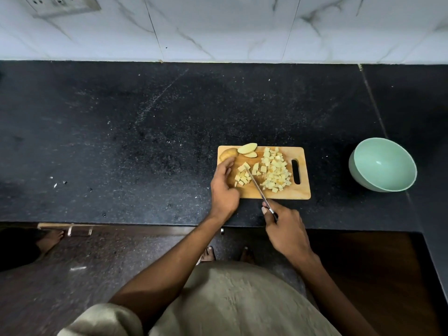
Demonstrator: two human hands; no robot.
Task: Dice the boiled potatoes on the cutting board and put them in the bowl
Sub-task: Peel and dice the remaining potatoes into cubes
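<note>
potatoes [275, 172] mostly diced, heaped in a pale pile on the right half of the board [278, 194], just left of its handle slot. smaller cluster of cubes [242, 177] toward the board's left, apart from the big pile by a narrow strip of bare wood. three uncut pieces at the far left corner: a skin-on half [228, 154] at the board's edge, a wedge [247, 148] overhanging the far edge, a thin slice [251, 155] just beside it. left hand [224, 187] over the board's left side, fingers loosely curved beside the small cluster, fingertips near the cubes; touching them or not, cannot tell; nothing clasped. right hand [284, 229] off the board's near edge, wrapped around the handle of a knife [257, 184], thumb along the top. blade slanting up and left across the board, tip at the small cluster's right side, passing between the two groups of cubes. bowl [383, 164] mint green, well to the right of the board on the counter [121, 141], tilted toward the camera, holding nothing visible. counter black and speckled, with pale crumbs scattered on its left part. white marbled wall tiles [218, 27] behind, a switch plate [60, 4] at the top left corner. beige garment [230, 299] and bare feet [209, 254] below, on a dark floor.
</note>
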